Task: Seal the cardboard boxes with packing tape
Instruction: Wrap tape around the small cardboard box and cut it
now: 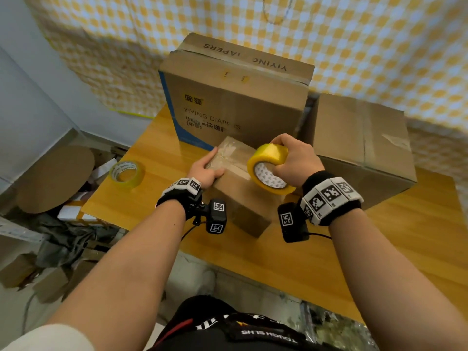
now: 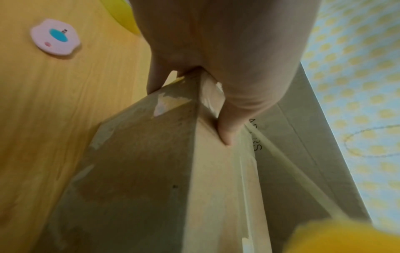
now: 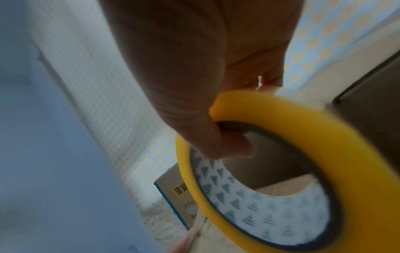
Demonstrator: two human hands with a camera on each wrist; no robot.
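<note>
Big box (image 1: 235, 102): "YIYING DIAPERS" (partly blurred); waistband (image 1: 268, 334): "TOUGH".

My bare forearms, black wristbands (image 1: 331, 198) ringed with white blocks of black square codes, a black camera unit (image 1: 215, 216) with code tags under each wrist, thin black cables trailing, white sleeve edge at left, black shorts (image 1: 228, 325) with white lettering and red trim

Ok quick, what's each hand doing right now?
Left hand: open, fingers pressing flat on the small cardboard box, thumb on its side.
Right hand: fingers curled round the yellow tape roll.
</note>
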